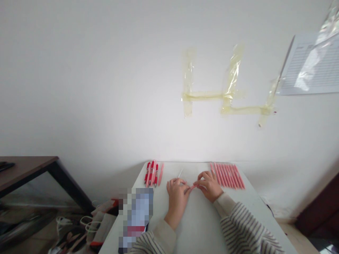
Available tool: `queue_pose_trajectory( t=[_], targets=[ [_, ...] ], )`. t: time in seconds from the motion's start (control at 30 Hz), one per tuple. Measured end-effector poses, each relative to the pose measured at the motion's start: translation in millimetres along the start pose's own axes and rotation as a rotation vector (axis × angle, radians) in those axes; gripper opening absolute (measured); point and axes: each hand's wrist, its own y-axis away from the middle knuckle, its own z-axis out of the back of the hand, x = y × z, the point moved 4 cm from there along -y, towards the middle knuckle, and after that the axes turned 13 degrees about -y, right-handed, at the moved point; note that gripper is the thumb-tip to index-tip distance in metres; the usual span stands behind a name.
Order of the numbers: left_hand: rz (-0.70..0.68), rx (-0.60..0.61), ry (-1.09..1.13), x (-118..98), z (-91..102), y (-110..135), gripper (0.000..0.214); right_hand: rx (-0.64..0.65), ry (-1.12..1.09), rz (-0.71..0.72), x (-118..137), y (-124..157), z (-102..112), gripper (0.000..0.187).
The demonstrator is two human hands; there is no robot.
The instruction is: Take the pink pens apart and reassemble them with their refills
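Note:
A slim pink pen piece spans the small gap between my hands, over the middle of the white table. My left hand pinches its left end, and the fingertips of my right hand close on its other end. Just beyond my left fingers a thin white stick shows; whether it lies on the table or is held I cannot tell. Right of my right hand, pink pens lie side by side in a neat row. To the left lie several red and pink pens, with a lone pink pen beside them.
A blurred-out flat object lies along the left edge of the white table. The far edge meets a wall with yellowish tape and a taped paper sheet. Bags and a dark desk are at left.

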Motion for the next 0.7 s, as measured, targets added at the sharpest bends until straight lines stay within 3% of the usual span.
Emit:
queue_pose_trajectory(
  t=[0.4, 0.7],
  targets=[
    [0.037, -0.028, 0.003, 1, 2.8, -1, 0.009, -0.028, 0.041, -0.09, -22, -1, -1, 0.024],
    [0.049, -0.007, 0.003, 1, 3.5, -4, 0.007, 0.051, 0.024, -0.051, -23, -1, -8, 0.016]
  ],
)
